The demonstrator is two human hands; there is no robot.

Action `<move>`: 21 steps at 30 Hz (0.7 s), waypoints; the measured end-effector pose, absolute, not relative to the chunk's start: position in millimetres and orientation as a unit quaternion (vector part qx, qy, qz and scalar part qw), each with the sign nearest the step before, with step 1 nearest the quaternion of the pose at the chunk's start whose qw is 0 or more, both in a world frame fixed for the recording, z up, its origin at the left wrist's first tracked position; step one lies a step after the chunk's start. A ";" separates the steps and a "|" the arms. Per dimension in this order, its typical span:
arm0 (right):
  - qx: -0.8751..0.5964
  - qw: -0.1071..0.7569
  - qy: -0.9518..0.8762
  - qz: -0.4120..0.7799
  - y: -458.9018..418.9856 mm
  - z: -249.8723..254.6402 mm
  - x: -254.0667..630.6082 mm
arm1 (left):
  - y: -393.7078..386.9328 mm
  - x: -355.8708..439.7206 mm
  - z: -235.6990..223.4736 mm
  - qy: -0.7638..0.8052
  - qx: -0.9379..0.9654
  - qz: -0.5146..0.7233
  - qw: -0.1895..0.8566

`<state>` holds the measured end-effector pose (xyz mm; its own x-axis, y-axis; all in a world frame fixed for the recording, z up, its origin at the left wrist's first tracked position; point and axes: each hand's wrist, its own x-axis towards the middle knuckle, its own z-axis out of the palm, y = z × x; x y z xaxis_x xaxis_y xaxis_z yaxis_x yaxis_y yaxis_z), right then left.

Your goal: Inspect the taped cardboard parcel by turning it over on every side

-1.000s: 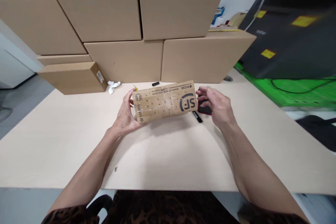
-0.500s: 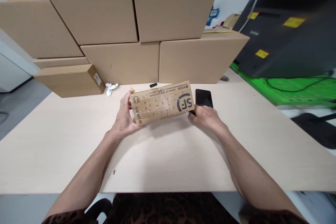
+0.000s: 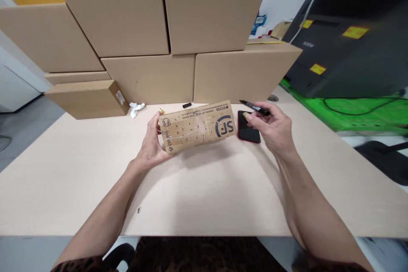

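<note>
My left hand (image 3: pixel 153 141) grips the left end of a small cardboard box (image 3: pixel 199 127), which is tilted so that its side with SF Express print and dark marks faces me. Tape shines across the middle of that side. To the right of the box, my right hand (image 3: pixel 274 126) holds a black marker (image 3: pixel 255 108) in its fingers, its tip uncapped and pointing left. Beneath the right hand's thumb and fingers a smartphone (image 3: pixel 249 129) with a dark screen and red edge lies on the table. A black marker cap (image 3: pixel 187 105) rests behind the box.
Large cardboard boxes (image 3: pixel 146 78) are stacked along the back of the table (image 3: pixel 204 195). At the left stand a flatter box (image 3: pixel 86 98) and a crumpled white tissue (image 3: pixel 136 109). A dark machine (image 3: pixel 344 51) on a green surface (image 3: pixel 357 112) is at the right.
My right hand has moved up and right, away from the box's right end, bringing the marker into clear view above the smartphone. My left hand and the box stay nearly the same.
</note>
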<state>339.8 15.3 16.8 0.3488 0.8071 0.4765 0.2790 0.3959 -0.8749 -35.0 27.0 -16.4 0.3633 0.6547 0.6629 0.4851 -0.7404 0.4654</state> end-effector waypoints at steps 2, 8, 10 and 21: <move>-0.484 0.687 -0.522 0.143 14.1 19.6 335.0 | 27.1 -34.8 -16.6 0.347 0.821 0.444 0.095; -0.399 0.809 -0.432 0.016 4.0 30.6 324.8 | 28.9 -35.4 -19.5 0.346 0.820 0.445 0.097; -0.354 0.833 -0.421 0.052 -0.9 35.9 321.4 | 29.3 -35.5 -20.1 0.345 0.820 0.446 0.094; -0.329 0.705 -0.591 0.213 -46.4 47.7 297.2 | 30.3 -37.9 -21.3 0.358 0.817 0.440 0.102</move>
<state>297.2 -46.4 47.7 0.2115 0.6896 0.6926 0.0881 0.6923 -0.7162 -37.9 30.3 -21.3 0.3565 0.6756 0.6453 0.4959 -0.7223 0.4822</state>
